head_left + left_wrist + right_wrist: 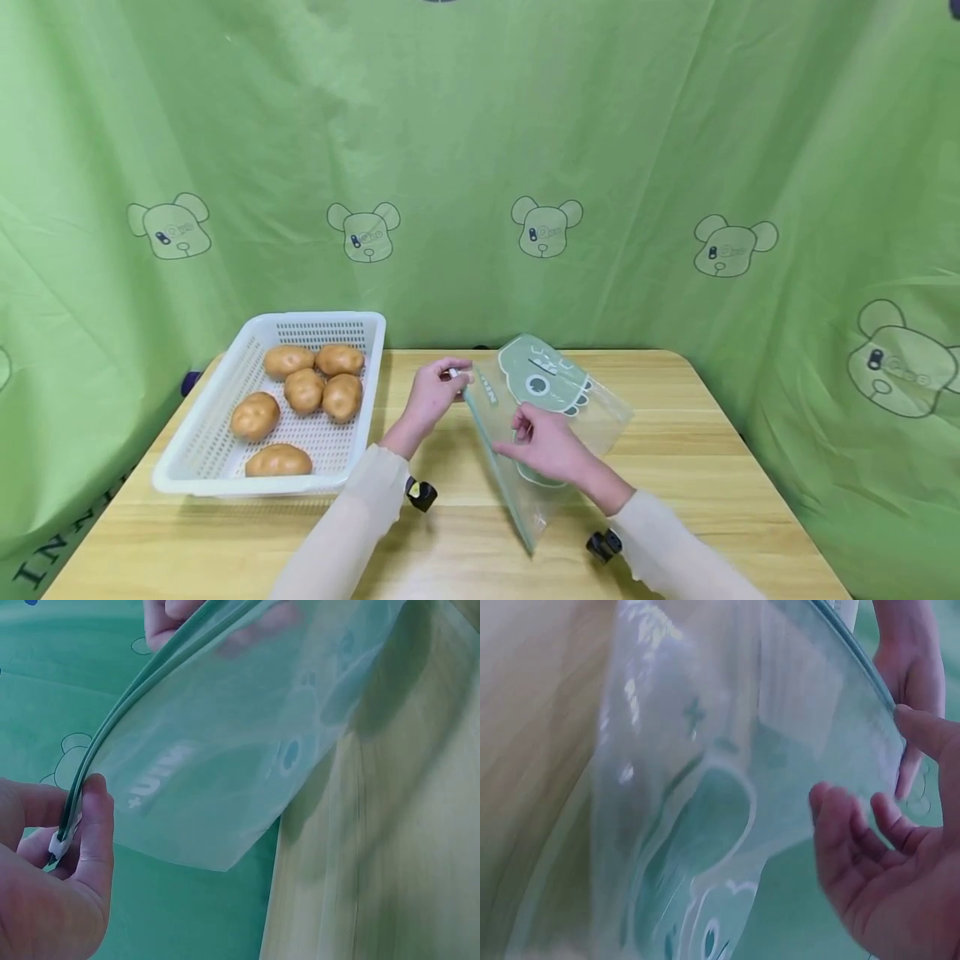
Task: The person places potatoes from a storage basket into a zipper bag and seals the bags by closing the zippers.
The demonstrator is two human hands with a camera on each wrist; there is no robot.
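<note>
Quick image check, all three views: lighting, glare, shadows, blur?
Head: bright, potatoes clearly separable, soft shadow below the white basket. Left wrist: dimmer, teal cast, the zipper bag throwing a shadow on the wooden table. Right wrist: also dim, white glare patches on the bag's clear plastic, detail fairly soft.

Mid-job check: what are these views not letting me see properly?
Bag, head view: right hand covers part of its print.
Slider, left wrist view: partly covered by the left hand.
Front potato, head view: base hidden behind the basket's front rim.
Right hand, left wrist view: partly cut off by the top edge.
</note>
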